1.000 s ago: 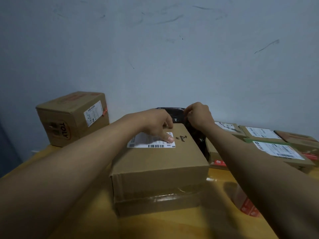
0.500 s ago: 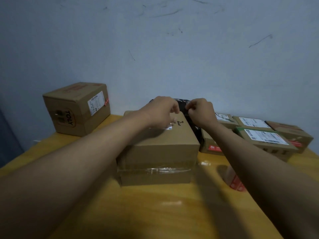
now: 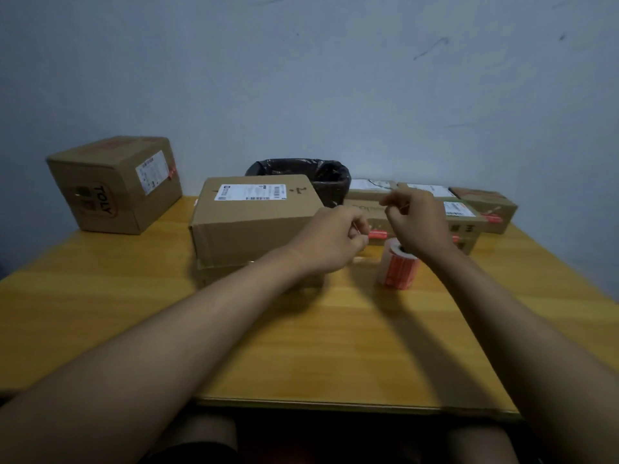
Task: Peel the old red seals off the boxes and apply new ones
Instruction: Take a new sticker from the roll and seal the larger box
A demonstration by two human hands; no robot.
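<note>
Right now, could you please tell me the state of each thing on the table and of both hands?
Left hand: fingers curled, pinching something small; what it is, unclear.
Right hand: fingers curled, pinching something thin.
Roll of red seals: standing on end on the table.
Middle box: closed, label up.
TOLY box: closed, red seal on its edge.
Bin: open, black-lined.

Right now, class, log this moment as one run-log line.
left hand: fingers curled, hold unclear | right hand: over seal roll | middle box: on table | bin: behind box
</note>
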